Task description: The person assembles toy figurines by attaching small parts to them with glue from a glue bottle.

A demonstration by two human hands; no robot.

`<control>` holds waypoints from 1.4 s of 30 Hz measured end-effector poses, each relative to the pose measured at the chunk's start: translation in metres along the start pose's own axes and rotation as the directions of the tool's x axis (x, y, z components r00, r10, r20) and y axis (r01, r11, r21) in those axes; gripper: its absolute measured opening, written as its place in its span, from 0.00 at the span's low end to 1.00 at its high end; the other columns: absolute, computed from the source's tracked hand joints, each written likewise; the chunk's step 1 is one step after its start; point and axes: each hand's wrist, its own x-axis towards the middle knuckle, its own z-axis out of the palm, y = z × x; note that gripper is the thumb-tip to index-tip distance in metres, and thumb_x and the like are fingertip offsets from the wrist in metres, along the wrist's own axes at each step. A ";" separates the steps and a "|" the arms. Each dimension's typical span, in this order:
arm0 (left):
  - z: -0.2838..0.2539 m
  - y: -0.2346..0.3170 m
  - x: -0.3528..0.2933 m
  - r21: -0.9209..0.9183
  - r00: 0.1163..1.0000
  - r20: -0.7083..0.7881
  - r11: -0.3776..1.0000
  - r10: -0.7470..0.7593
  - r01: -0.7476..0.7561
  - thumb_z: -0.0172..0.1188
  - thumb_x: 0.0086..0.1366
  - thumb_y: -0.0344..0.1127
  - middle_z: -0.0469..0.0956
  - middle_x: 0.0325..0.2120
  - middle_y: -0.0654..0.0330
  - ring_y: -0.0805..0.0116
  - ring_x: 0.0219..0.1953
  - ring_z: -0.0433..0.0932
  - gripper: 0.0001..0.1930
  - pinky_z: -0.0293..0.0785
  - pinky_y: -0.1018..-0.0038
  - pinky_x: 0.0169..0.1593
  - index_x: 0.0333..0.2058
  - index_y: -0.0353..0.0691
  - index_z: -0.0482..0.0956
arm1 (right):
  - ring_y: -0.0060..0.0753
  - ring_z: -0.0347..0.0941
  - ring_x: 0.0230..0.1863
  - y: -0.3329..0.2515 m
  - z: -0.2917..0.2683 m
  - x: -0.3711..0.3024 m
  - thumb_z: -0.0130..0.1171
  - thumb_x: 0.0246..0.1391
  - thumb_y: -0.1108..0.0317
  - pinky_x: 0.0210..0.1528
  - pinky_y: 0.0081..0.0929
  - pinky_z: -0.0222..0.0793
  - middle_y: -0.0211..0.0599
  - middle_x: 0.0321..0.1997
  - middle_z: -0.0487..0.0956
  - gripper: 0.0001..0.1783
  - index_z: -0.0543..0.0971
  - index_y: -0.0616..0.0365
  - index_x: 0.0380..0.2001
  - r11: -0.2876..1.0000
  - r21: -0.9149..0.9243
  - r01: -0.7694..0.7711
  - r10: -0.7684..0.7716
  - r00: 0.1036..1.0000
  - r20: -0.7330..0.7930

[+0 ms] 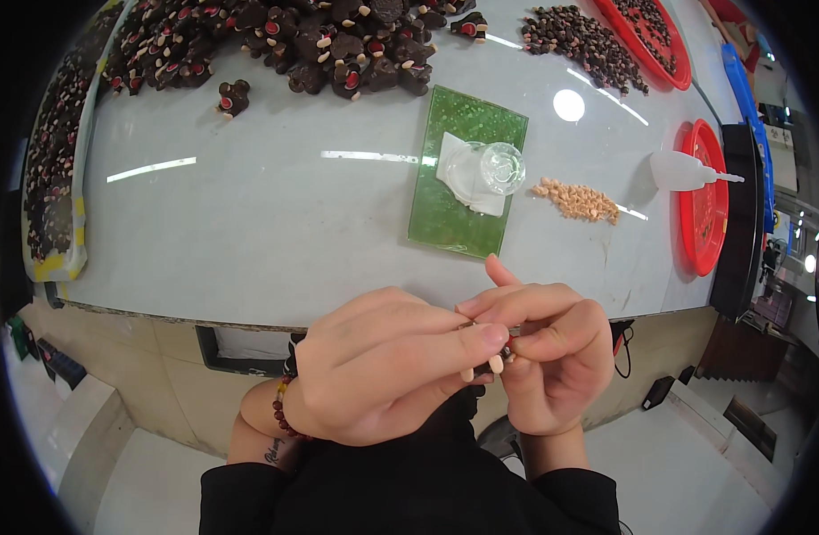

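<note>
Just past the table's front edge, both hands are closed around one small dark brown figurine (pixel 496 364) with beige foot-like ends. My left hand (pixel 365 370) grips it from the left, thumb laid along its top. From the other side the fingertips of my right hand (pixel 556 357) pinch it, and a speck of red shows between them. Most of the figurine is hidden by the fingers. Beyond the hands lies a green glass-like board (pixel 427 209) bearing a white sheet (pixel 456 178) and a clear plastic cup (pixel 504 166). Small beige pieces (pixel 577 201) are heaped to its right.
Many dark brown figurines with red and beige parts (pixel 347 49) are piled at the back; a single figurine (pixel 234 98) sits apart. A filled tray (pixel 53 266) stands far left. Rightward are small dark pieces (pixel 574 45), red trays (pixel 711 234) and a white nozzle bottle (pixel 681 171).
</note>
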 end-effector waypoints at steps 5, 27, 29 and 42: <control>0.001 0.001 0.002 0.026 1.000 0.000 0.999 0.020 -0.020 0.66 0.52 0.26 0.79 0.24 0.62 0.70 0.24 0.77 0.12 0.69 0.79 0.28 0.37 0.40 0.79 | 0.43 0.76 0.44 0.000 0.000 0.000 0.56 0.50 0.81 0.62 0.50 0.56 0.48 0.39 0.77 0.10 0.68 0.57 0.33 1.000 0.017 0.011 -0.011 1.000 -0.018; -0.016 -0.011 -0.018 -0.935 0.941 0.255 0.194 -0.221 0.298 0.54 0.64 0.33 0.72 0.26 0.54 0.72 0.26 0.70 0.07 0.68 0.78 0.29 0.36 0.36 0.69 | 0.35 0.72 0.33 0.037 -0.138 0.134 0.59 0.47 0.73 0.38 0.27 0.68 0.39 0.30 0.75 0.06 0.75 0.64 0.29 0.247 -0.960 0.131 -0.127 0.987 0.101; -0.020 -0.016 -0.019 -0.932 0.947 0.261 0.207 -0.189 0.298 0.55 0.62 0.32 0.72 0.27 0.55 0.72 0.27 0.70 0.07 0.67 0.79 0.30 0.36 0.36 0.72 | 0.35 0.72 0.33 0.034 -0.133 0.128 0.59 0.48 0.73 0.37 0.27 0.68 0.39 0.30 0.75 0.06 0.75 0.64 0.29 0.263 -0.956 0.132 -0.103 0.989 0.108; -0.016 -0.007 -0.007 -0.628 0.909 0.253 0.659 -0.330 0.414 0.56 0.60 0.29 0.72 0.29 0.61 0.74 0.27 0.68 0.06 0.63 0.80 0.32 0.35 0.34 0.77 | 0.33 0.72 0.29 0.020 -0.109 0.116 0.59 0.46 0.76 0.31 0.25 0.68 0.36 0.30 0.75 0.05 0.77 0.63 0.30 0.398 -0.876 0.272 -0.197 0.958 0.209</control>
